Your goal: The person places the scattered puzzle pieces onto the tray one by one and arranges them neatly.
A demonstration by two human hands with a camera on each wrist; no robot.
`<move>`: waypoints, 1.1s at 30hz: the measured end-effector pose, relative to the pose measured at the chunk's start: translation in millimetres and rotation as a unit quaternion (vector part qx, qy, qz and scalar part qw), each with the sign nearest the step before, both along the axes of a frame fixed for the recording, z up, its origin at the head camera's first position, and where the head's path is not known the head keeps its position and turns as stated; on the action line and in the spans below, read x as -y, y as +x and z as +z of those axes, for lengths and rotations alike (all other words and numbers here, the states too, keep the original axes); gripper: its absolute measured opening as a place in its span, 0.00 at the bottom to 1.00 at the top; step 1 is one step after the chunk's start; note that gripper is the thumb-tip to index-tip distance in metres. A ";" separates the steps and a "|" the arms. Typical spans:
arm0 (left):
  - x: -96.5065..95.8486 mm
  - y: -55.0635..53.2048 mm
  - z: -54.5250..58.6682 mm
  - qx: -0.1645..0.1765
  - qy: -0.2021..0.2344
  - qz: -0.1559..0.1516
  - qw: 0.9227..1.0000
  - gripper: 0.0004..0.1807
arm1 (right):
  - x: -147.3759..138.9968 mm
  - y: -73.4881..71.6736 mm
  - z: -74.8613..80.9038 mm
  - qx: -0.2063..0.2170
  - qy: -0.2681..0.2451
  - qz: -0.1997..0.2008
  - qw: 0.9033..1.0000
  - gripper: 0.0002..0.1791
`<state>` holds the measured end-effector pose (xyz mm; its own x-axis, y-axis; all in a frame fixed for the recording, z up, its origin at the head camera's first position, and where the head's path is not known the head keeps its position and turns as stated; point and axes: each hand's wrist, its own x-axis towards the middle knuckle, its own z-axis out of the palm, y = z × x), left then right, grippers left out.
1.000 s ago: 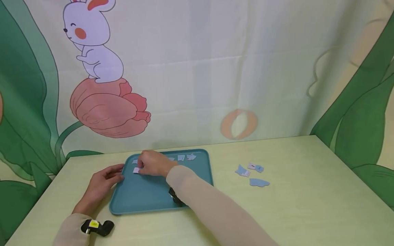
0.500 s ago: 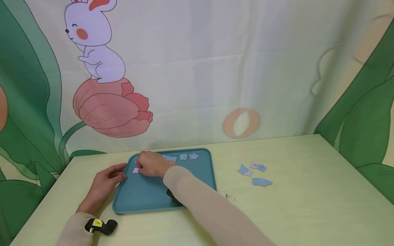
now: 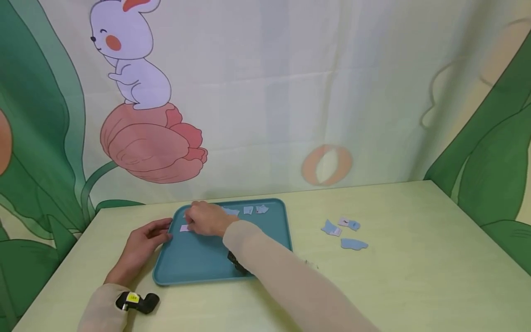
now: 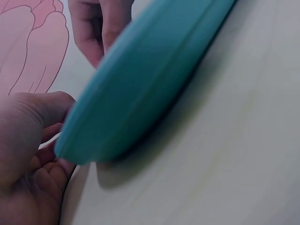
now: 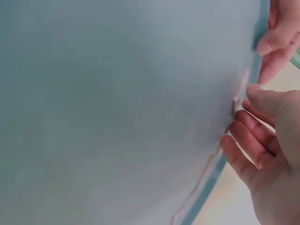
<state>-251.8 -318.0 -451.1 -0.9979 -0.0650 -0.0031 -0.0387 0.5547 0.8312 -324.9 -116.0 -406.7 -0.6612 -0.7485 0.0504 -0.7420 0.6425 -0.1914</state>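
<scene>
A teal tray (image 3: 224, 258) lies on the table with flat puzzle pieces along its far side. My left hand (image 3: 143, 246) holds the tray's left rim, thumb above and fingers reaching below. My right hand (image 3: 209, 219) is over the tray's far left corner, its fingers curled down onto a small puzzle piece mostly hidden under them. Just below its fingertips, a pale pink puzzle piece (image 3: 184, 228) shows. In the right wrist view the thumb and fingertips (image 5: 227, 140) meet the thin edges of pieces near the rim.
Right of the tray, several loose puzzle pieces lie on the table: a blue-and-white one (image 3: 331, 228), a two-toned one (image 3: 353, 225) and a long blue one (image 3: 354, 244). A printed curtain (image 3: 249, 115) hangs behind the table.
Both hands stay nearly in place, with the right fingers shifting slightly among the pieces at the tray's far left. The whole head view has drifted a little.
</scene>
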 end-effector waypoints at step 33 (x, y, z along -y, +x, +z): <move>-2.8 0.3 0.1 0.008 -0.007 -0.009 1.000 0.30 | -154.0 41.3 33.7 0.073 -0.160 -0.035 0.984 0.16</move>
